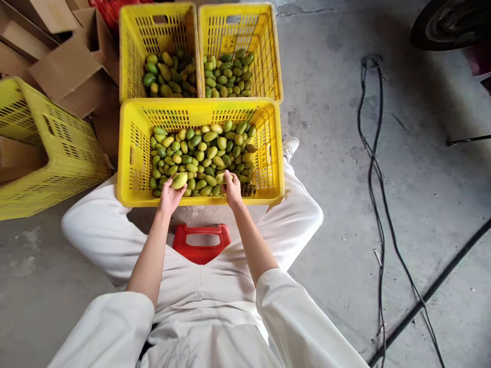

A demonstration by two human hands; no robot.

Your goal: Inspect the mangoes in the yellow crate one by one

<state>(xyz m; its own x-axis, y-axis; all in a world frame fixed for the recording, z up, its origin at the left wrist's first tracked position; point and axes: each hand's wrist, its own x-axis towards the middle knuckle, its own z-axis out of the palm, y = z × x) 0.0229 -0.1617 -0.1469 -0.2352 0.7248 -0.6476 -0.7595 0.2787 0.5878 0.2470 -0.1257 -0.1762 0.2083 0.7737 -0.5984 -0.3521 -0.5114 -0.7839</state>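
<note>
Between my knees stands a wide yellow plastic crate [199, 108] with a layer of green and yellowish mangoes [199, 153] in it. My left hand [171, 196], at the crate's near side, is closed round a yellow-green mango [179, 180] lying in the palm. To its right, my right hand [232, 189] grips another greenish mango [221, 178] between thumb and fingers, low over the pile. The fingers of that hand partly cover the fruit.
Two more yellow crates [240, 8] [158, 8] with mangoes touch the far side. Another yellow crate [72, 148] stands left, near cardboard boxes [67, 71]. A red stool [201, 250] is beneath me. Black cables [374, 153] lie on the concrete floor; a wheel [441, 25] is at upper right.
</note>
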